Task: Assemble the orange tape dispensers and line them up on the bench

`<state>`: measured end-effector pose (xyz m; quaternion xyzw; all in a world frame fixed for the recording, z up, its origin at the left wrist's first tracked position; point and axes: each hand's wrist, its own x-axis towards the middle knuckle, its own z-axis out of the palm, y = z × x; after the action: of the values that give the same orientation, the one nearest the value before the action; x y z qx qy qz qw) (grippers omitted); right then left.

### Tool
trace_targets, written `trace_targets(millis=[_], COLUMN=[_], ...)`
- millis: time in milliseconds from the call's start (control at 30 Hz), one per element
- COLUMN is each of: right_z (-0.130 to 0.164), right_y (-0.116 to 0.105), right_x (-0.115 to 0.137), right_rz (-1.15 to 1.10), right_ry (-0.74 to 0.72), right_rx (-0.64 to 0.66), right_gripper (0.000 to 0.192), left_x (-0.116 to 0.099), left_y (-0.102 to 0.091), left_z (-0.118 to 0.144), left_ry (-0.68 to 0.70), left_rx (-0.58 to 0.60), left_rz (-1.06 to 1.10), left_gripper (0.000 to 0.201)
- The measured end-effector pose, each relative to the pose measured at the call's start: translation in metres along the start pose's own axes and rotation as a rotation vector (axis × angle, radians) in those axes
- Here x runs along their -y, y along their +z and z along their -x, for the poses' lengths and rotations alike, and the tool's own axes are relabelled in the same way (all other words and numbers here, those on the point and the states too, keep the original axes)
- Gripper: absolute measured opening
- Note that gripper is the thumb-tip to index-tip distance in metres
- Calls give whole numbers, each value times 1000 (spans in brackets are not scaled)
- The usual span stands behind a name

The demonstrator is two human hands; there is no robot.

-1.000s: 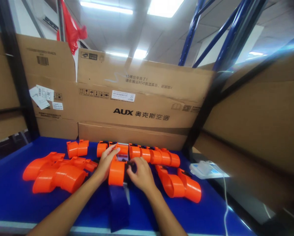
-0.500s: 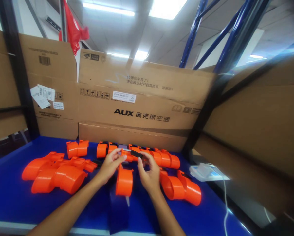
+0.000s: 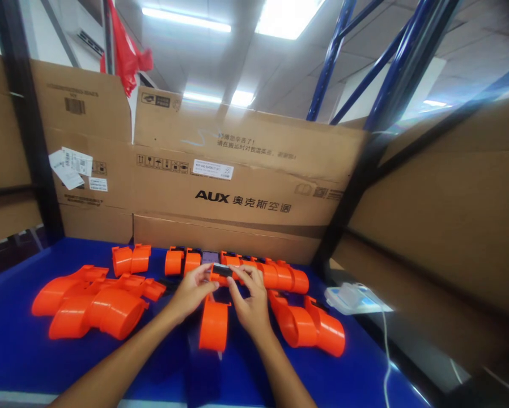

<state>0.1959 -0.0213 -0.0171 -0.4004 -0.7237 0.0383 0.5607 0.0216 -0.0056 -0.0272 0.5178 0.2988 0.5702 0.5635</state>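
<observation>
My left hand [image 3: 194, 293] is closed around the left side of an orange plastic part [image 3: 215, 277], held up at the middle of the table. A small black strip [image 3: 223, 271] lies along the top of this part, with the fingertips of my right hand [image 3: 251, 294] closed on its right end. Whether the strip is seated in the part or only resting on it, I cannot tell. Just below my hands is an orange ring [image 3: 213, 326], its tabbed edge upward. My fingers partly cover the held part.
Orange rings [image 3: 97, 309] lie clustered on the blue table [image 3: 152, 368] at left, and a pair [image 3: 308, 326] at right. Behind my hands runs a row of several more rings [image 3: 280, 276], some with black strips. A cardboard wall [image 3: 241, 181] closes the back; a white cabled box [image 3: 356, 297] sits right.
My right hand has moved left and slightly down, bringing the black strip from the right side of the held orange part onto its top. My left hand stays nearly in place.
</observation>
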Motion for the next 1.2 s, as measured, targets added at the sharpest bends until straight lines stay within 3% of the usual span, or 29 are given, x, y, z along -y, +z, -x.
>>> trace_targets(millis=[200, 300, 367, 433, 533, 633, 867, 1200], right_z=[-2, -3, -4, -5, -3, 2, 14, 14], right_y=[-3, -8, -13, -18, -23, -24, -19, -17], right_x=[-2, -11, -21, -30, -38, -40, -44, -33], right_rz=[-90, -109, 8, 231, 504, 616, 656, 527], right_ry=[6, 63, 128, 148, 135, 120, 118, 95], right_rx=[183, 146, 53, 43, 150, 291, 481, 562], right_gripper=[41, 40, 33, 24, 16, 12, 23, 22], left_x=[-1, -2, -1, -1, -2, -2, -1, -2], left_y=[0, -1, -3, -4, -5, -5, -5, -3], left_z=[-1, -2, -3, -4, -4, -5, -4, -3], left_ry=[10, 16, 12, -3, -27, -21, -27, -1], left_rx=[-39, -68, -92, -111, -125, -129, -108, -90], left_rz=[16, 16, 32, 43, 32, 22, 9, -7], left_gripper=[45, 44, 44, 45, 50, 50, 49, 44])
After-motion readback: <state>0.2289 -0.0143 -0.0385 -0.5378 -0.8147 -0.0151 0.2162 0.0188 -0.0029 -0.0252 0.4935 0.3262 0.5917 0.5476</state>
